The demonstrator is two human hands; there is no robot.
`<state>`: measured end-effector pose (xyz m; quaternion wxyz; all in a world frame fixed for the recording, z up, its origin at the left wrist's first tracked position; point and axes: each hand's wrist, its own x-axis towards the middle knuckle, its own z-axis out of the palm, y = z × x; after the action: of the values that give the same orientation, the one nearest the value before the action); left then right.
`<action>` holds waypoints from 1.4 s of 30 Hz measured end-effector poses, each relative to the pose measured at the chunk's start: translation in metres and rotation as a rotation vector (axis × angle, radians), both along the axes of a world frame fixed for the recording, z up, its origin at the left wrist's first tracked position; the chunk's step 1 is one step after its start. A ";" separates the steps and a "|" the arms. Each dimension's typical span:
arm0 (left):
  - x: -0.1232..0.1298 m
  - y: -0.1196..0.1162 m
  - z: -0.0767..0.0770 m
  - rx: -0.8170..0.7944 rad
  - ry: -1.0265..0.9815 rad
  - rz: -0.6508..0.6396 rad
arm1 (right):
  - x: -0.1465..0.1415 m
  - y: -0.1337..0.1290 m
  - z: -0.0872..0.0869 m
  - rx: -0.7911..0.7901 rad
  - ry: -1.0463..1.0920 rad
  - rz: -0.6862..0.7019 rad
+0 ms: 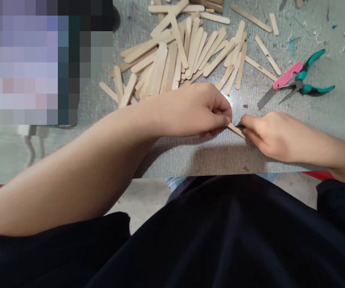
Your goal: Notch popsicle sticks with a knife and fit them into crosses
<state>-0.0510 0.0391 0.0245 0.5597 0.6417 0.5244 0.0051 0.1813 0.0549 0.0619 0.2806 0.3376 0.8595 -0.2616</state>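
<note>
My left hand (205,110) pinches one end of a wooden craft stick (236,131) just above the table near its front edge. Close on the right, my right hand (268,132) is closed on a small dark tool (239,126), which touches or nearly touches the stick; its shape is mostly hidden by the fingers. Beyond my left hand lies a large loose pile of craft sticks (166,66). A pink-handled knife (288,76) with a flat grey blade rests beside teal and black pliers (300,85), whose jaws are apart.
Notched sticks (267,55) and small scraps lie on the grey table (319,124) behind the tools. A wooden block (207,5) is at the far edge of view. The upper left is pixelated, with a pale cable (31,150) below it.
</note>
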 end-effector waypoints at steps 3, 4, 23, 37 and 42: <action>0.001 -0.001 -0.001 0.020 0.008 0.007 | 0.000 -0.001 0.000 0.011 0.000 0.004; 0.001 -0.001 -0.002 0.024 0.006 0.008 | 0.000 -0.001 -0.001 0.012 0.003 0.006; 0.000 -0.001 -0.004 0.052 -0.016 0.002 | 0.004 -0.003 -0.004 0.009 0.043 0.004; -0.002 -0.001 -0.005 0.069 -0.041 -0.001 | 0.004 -0.002 -0.001 0.013 0.046 -0.006; -0.004 -0.002 -0.008 0.106 -0.066 -0.022 | 0.003 -0.003 -0.001 0.024 0.040 0.006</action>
<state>-0.0551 0.0373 0.0164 0.5419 0.6757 0.4975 0.0478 0.1848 0.0519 0.0606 0.2602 0.3330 0.8691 -0.2571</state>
